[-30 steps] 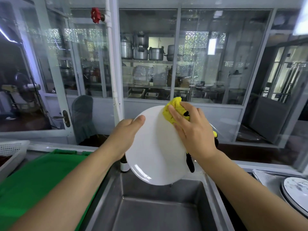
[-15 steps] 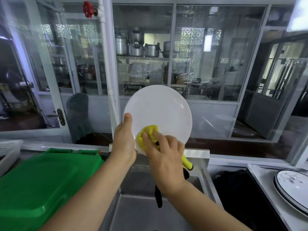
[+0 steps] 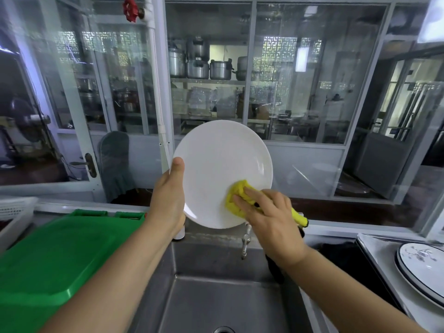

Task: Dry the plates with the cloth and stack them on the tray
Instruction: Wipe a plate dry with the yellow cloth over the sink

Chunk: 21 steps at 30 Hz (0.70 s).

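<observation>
Gripped at its left rim by the left hand [image 3: 169, 200], thumb laid across the front face and the other fingers out of sight behind: white plate [image 3: 222, 173], held upright above the steel sink [image 3: 216, 296]. Pressed against the plate's lower right by the right hand [image 3: 269, 218], fingers spread over it and bearing down flat: bunched yellow cloth [image 3: 236, 195], its tail trailing out past the wrist, with a dark strip hanging below.

Best done in slow, overlapping circles from the rim inward, with the plate turned a little in the left hand between passes so that the patch under the thumb gets wiped too. Worth keeping firm pressure from behind to meet the push of the cloth, since a wet glazed rim can slip. Back of the plate probably due a wipe as well before stacking.

Plain and round, with a shallow well and a smooth glossy surface catching the window light; no chips or marks visible; any remaining wetness too fine to tell. Tilted slightly, its face toward the camera.

Waiting at the far right on a pale tray [image 3: 384, 255]: patterned plates [image 3: 422, 267] with dark rims, stacked, well apart from the one in hand. Lying to the left of the sink: green lid [image 3: 55, 260]. Standing just behind the basin: small tap [image 3: 245, 241].
</observation>
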Each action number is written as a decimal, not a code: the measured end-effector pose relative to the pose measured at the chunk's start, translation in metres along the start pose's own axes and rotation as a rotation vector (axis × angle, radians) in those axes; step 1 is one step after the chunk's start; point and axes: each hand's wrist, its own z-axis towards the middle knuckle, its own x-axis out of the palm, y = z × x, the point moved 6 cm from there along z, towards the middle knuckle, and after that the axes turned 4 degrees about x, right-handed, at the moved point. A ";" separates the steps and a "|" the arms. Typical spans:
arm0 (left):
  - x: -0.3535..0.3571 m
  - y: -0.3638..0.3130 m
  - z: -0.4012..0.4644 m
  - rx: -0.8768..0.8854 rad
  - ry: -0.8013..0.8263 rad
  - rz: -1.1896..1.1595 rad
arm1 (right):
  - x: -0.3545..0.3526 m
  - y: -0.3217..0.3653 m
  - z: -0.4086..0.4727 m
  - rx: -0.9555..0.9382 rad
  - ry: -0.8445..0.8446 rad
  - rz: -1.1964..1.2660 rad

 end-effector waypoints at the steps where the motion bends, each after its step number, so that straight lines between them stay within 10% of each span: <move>1: -0.001 -0.002 0.000 0.009 0.004 0.019 | -0.003 -0.006 0.006 0.016 0.004 -0.018; 9: 0.014 0.008 -0.016 -0.047 0.003 0.099 | -0.015 -0.006 0.086 0.132 0.004 -0.093; 21: 0.002 0.009 -0.003 -0.087 -0.022 0.000 | 0.008 0.036 0.002 -0.188 0.118 0.054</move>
